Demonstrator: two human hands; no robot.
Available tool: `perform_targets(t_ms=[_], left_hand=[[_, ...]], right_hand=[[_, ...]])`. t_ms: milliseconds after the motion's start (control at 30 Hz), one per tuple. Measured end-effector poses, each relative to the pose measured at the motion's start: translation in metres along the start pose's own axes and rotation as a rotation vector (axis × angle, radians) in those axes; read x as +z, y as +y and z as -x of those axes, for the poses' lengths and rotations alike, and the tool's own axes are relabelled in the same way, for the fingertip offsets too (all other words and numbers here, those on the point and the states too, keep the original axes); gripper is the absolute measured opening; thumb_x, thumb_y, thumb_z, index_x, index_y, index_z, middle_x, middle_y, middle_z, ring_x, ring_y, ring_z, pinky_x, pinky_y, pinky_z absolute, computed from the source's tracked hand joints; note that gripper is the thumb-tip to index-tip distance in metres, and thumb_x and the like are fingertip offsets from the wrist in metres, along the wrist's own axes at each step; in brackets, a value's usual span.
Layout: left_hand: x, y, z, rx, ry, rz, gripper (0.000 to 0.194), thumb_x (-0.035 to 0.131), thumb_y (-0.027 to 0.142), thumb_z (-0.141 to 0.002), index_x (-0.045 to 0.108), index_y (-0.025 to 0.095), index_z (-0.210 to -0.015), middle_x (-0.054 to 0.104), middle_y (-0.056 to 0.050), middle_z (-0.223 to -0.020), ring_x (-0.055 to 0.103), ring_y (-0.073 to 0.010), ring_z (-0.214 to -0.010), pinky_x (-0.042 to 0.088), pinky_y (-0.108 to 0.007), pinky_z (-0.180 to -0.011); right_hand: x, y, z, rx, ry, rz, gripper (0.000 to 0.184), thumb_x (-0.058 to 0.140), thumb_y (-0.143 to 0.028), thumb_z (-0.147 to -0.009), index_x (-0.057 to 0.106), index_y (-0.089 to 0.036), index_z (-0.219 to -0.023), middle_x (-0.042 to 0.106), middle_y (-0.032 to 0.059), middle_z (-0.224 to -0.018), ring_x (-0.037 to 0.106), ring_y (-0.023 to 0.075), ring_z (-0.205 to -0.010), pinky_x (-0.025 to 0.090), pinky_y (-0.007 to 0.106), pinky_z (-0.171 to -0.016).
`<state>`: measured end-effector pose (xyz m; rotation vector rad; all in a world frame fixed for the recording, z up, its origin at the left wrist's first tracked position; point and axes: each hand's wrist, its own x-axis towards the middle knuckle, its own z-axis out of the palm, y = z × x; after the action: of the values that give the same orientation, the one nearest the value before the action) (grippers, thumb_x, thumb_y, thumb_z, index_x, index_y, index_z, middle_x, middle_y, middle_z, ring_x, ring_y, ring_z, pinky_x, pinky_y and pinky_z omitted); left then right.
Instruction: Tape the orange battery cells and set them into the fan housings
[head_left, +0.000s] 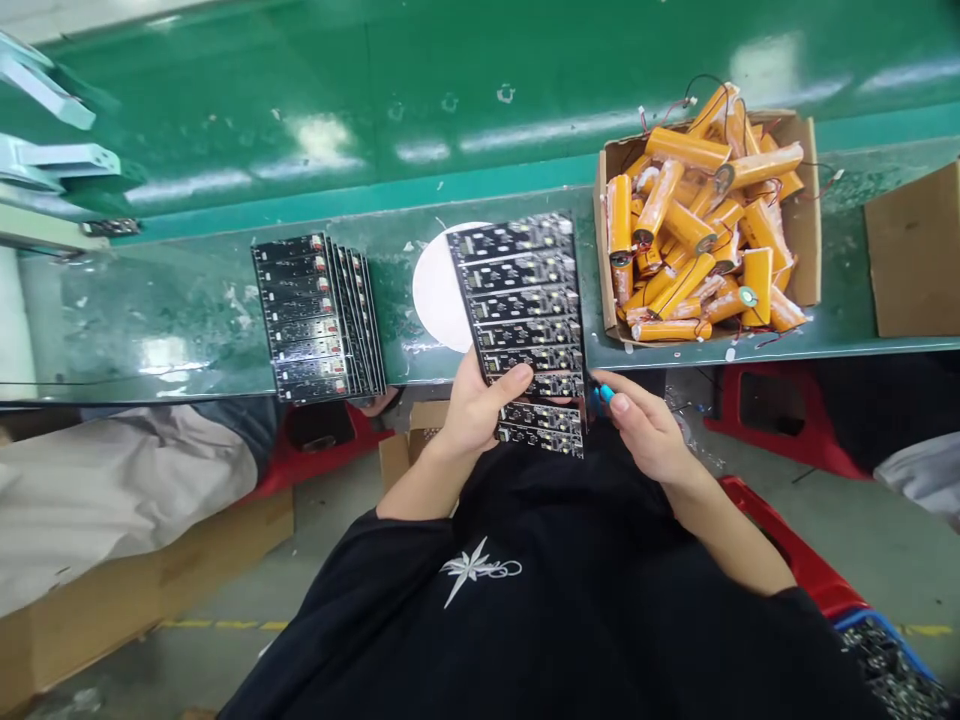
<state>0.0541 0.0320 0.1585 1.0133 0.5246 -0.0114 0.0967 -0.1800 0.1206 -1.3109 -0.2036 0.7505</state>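
Observation:
My left hand (480, 405) grips a black circuit board panel (525, 300) by its lower left side, thumb on top. Rows of small white and pale components run across the panel. Near its lower end a gap shows between two rows, with a finger visible behind. At the panel's lower right edge, my right hand (645, 425) is closed on a small bright blue object (606, 393); its kind is mostly hidden by the fingers. Behind the panel a round white disc (439, 290) lies on the green bench, partly covered.
Several black circuit board panels (300, 320) lean in a stack at left. A cardboard box (806, 220) of orange wrapped battery packs (686, 225) with thin wires stands at right. Another cardboard box (919, 255) is farther right. People sit on both sides near red stools (780, 420).

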Motion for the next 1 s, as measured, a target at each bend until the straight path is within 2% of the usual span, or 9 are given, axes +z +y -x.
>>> perform_targets(t_ms=[100,267,333,400,500,600,767,867,1000], left_hand=[[-0.002,-0.002,0.003,-0.003,-0.036,-0.045,0.053,0.095,0.048,-0.079,0.069,0.02,-0.115,0.083,-0.01,-0.111,0.082,-0.0365,-0.108,0.073,-0.049,-0.089],[-0.011,-0.005,0.003,-0.174,-0.091,0.0,0.064,0.098,0.054,-0.074,0.069,0.021,-0.12,0.083,-0.011,-0.11,0.082,-0.0393,-0.105,0.074,-0.052,-0.084],[-0.012,-0.005,0.002,-0.192,-0.098,0.001,0.064,0.097,0.054,-0.074,0.069,0.021,-0.12,0.083,-0.012,-0.109,0.083,-0.0398,-0.104,0.074,-0.053,-0.083],[-0.011,-0.005,0.002,-0.172,-0.104,-0.012,0.06,0.095,0.053,-0.077,0.07,0.02,-0.12,0.083,-0.012,-0.11,0.083,-0.0399,-0.105,0.074,-0.053,-0.085],[-0.009,-0.003,0.004,-0.127,-0.12,-0.033,0.052,0.095,0.049,-0.079,0.072,0.019,-0.116,0.084,-0.012,-0.111,0.082,-0.0393,-0.108,0.074,-0.053,-0.088],[-0.009,-0.001,0.005,-0.145,-0.148,-0.041,0.051,0.094,0.048,-0.08,0.073,0.019,-0.116,0.084,-0.012,-0.111,0.082,-0.0388,-0.108,0.073,-0.053,-0.089],[-0.019,-0.004,0.001,-0.3,-0.286,-0.001,0.062,0.098,0.055,-0.072,0.074,0.017,-0.115,0.084,-0.014,-0.109,0.081,-0.0421,-0.108,0.071,-0.058,-0.093],[-0.021,-0.007,-0.005,-0.148,-0.266,-0.027,0.066,0.1,0.055,-0.066,0.075,0.017,-0.114,0.083,-0.014,-0.112,0.078,-0.0411,-0.117,0.066,-0.054,-0.104],[-0.013,-0.005,-0.011,0.127,-0.058,-0.073,0.072,0.094,0.07,-0.071,0.074,0.021,-0.12,0.082,-0.012,-0.113,0.078,-0.0365,-0.118,0.064,-0.048,-0.104]], right_hand=[[0.0,-0.006,-0.002,-0.011,0.062,0.057,0.052,0.064,-0.069,-0.104,0.078,-0.025,-0.129,0.076,0.0067,-0.101,0.066,0.022,-0.081,0.058,0.036,-0.074],[0.0,-0.012,-0.01,0.035,-0.141,-0.227,0.057,0.064,-0.072,-0.102,0.08,-0.018,-0.099,0.07,0.0077,-0.084,0.053,0.0159,-0.058,0.042,0.031,-0.048],[-0.001,-0.01,-0.01,0.035,-0.131,-0.239,0.055,0.066,-0.071,-0.101,0.081,-0.018,-0.104,0.073,0.0081,-0.086,0.058,0.0179,-0.062,0.048,0.033,-0.053],[-0.001,-0.007,-0.008,-0.007,-0.053,-0.171,0.046,0.07,-0.064,-0.102,0.081,-0.022,-0.116,0.075,0.0067,-0.092,0.066,0.0209,-0.075,0.058,0.037,-0.068],[-0.002,-0.005,-0.005,-0.067,0.079,-0.046,0.042,0.068,-0.06,-0.105,0.078,-0.029,-0.131,0.077,0.0043,-0.101,0.069,0.022,-0.088,0.061,0.04,-0.084],[-0.001,-0.008,-0.006,-0.091,0.111,-0.008,0.041,0.066,-0.061,-0.106,0.079,-0.027,-0.123,0.074,0.0046,-0.096,0.065,0.0194,-0.077,0.057,0.035,-0.069],[-0.003,-0.014,-0.011,0.004,-0.1,-0.291,0.051,0.066,-0.069,-0.102,0.075,-0.02,-0.089,0.067,0.005,-0.077,0.05,0.0152,-0.053,0.039,0.03,-0.045],[-0.009,-0.014,-0.008,-0.019,-0.132,-0.197,0.051,0.064,-0.067,-0.105,0.077,-0.019,-0.092,0.067,0.0058,-0.078,0.054,0.0167,-0.058,0.044,0.031,-0.05],[-0.015,-0.015,-0.003,-0.051,-0.126,0.021,0.048,0.059,-0.061,-0.109,0.081,-0.019,-0.107,0.072,0.0068,-0.088,0.058,0.0177,-0.067,0.05,0.033,-0.06]])
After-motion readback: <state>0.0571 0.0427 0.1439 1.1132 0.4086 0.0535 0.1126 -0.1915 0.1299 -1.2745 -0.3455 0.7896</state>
